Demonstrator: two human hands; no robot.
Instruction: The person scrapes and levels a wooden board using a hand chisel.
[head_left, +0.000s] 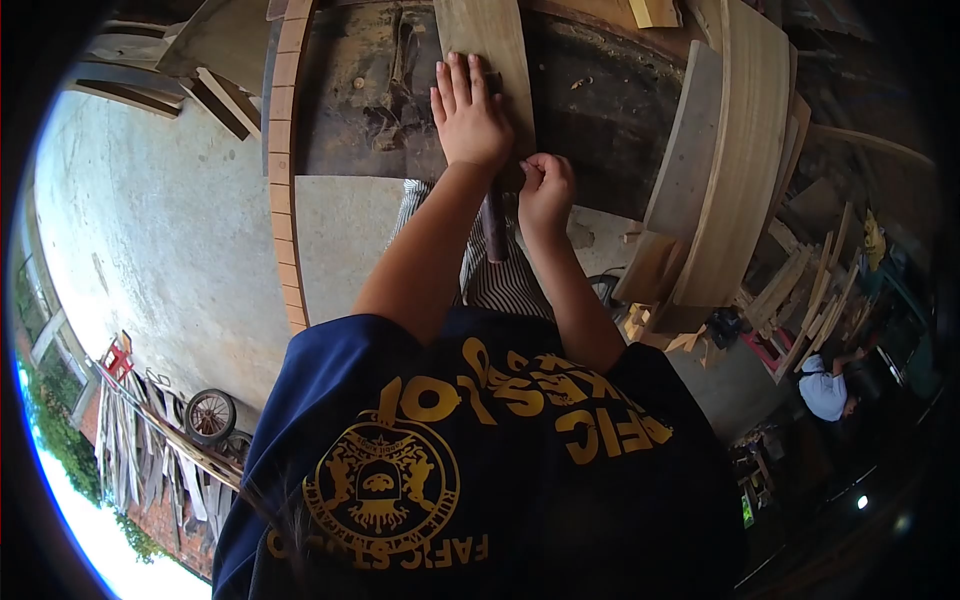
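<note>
A pale wooden board (490, 28) lies lengthwise over a dark, worn workbench (350, 110). On the board's near part my left hand (473, 125) rests flat, palm down, with the fingers spread. Beside the board's right edge is my right hand (547, 188), its fingers curled and pressed together; anything between the fingertips is too small to make out. A dark rod-like handle (494, 228) points toward my body between the two forearms, and its far end is hidden under my left hand.
A strip of wood with evenly spaced lines (284, 180) crosses the bench's left side. Large curved planks (740, 150) stand at the right. Wood scraps (800, 290) and a person in a white shirt (823, 390) are farther right. A wheel (210, 415) is at lower left.
</note>
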